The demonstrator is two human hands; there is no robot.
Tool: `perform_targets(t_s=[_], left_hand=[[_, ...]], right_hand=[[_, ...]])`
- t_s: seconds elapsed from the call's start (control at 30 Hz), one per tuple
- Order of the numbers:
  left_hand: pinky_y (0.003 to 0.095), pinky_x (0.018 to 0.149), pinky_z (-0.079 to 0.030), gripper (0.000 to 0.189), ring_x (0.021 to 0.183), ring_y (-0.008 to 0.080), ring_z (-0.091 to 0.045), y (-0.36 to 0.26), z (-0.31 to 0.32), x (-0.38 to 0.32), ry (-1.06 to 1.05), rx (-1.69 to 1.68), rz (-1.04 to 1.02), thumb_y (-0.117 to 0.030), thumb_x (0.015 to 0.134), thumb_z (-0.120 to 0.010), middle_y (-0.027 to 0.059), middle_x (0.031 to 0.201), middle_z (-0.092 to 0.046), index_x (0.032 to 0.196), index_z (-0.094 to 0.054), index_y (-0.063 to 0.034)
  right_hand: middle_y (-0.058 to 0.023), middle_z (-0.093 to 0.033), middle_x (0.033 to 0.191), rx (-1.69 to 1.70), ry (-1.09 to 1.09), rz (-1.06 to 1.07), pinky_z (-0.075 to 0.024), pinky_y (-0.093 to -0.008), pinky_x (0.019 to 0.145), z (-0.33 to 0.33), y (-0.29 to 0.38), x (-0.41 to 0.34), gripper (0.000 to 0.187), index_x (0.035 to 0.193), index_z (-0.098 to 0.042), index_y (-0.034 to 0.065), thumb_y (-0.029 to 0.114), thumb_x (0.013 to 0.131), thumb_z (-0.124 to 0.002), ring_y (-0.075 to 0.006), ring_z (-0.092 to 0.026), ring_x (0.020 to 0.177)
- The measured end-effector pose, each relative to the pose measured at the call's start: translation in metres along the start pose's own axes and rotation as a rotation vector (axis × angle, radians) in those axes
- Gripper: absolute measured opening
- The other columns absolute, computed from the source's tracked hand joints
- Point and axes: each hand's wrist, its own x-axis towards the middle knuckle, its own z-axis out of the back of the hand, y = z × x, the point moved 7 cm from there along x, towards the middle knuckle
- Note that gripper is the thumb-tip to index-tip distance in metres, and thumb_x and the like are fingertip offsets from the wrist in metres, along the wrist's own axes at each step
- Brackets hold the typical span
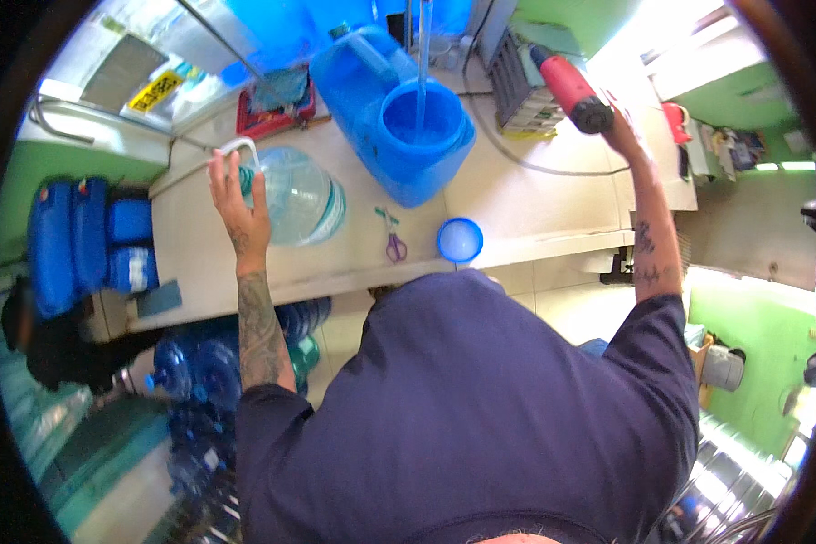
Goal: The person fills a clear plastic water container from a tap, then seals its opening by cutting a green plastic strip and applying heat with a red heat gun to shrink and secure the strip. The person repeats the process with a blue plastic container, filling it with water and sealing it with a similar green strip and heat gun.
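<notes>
My right hand [624, 136] grips a red and black heat gun [570, 88] above the right part of the counter. At the left, my left hand [240, 204] is raised with fingers spread beside the green neck and white handle of a clear plastic water bottle [292, 194], which lies on its side; whether the fingers touch it is unclear. A large blue plastic jerrycan [408, 163] stands in the middle, and a stream of water [422, 75] falls into its wide mouth. Purple-handled scissors [395, 246] and a small round blue-rimmed container [460, 240] lie near the counter's front edge.
A red tray [245, 122] with a cloth sits behind the bottle. A grey cable [517, 158] curves across the counter [551, 204]. Dark crates [510, 81] stand behind. Blue jerrycans [54, 238] are at the left, with water bottles [214, 370] below. Another person [54, 340] is at far left.
</notes>
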Motion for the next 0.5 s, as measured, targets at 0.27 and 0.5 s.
perform_targets(t_s=[0.27, 0.5], left_hand=[[0.044, 0.101, -0.046, 0.029, 0.118, 0.0331, -0.059, -0.06, -0.088, -0.148, 0.37, -0.348, 0.407, -0.022, 0.1, -0.06, 0.018, 0.119, -0.066, 0.121, -0.065, -0.0021], [0.0471, 0.098, -0.049, 0.048, 0.114, 0.0362, -0.059, -0.042, -0.268, -0.237, 0.766, 0.01, 0.381, -0.032, 0.091, -0.07, 0.0191, 0.124, -0.059, 0.129, -0.057, -0.0059]], right_hand=[[-0.018, -0.053, 0.138, 0.413, 0.06, 0.268, -0.0418, -0.0457, 0.111, -0.094, -0.062, 0.106, 0.073, 0.158, -0.035, 0.0188, -0.004, 0.092, -0.056, -0.0394, -0.053, 0.127], [-0.024, -0.053, 0.138, 0.206, -0.306, -0.037, -0.0488, -0.0465, 0.101, -0.045, -0.075, 0.026, 0.058, 0.152, -0.042, 0.0132, 0.023, 0.099, -0.064, -0.0397, -0.059, 0.119]])
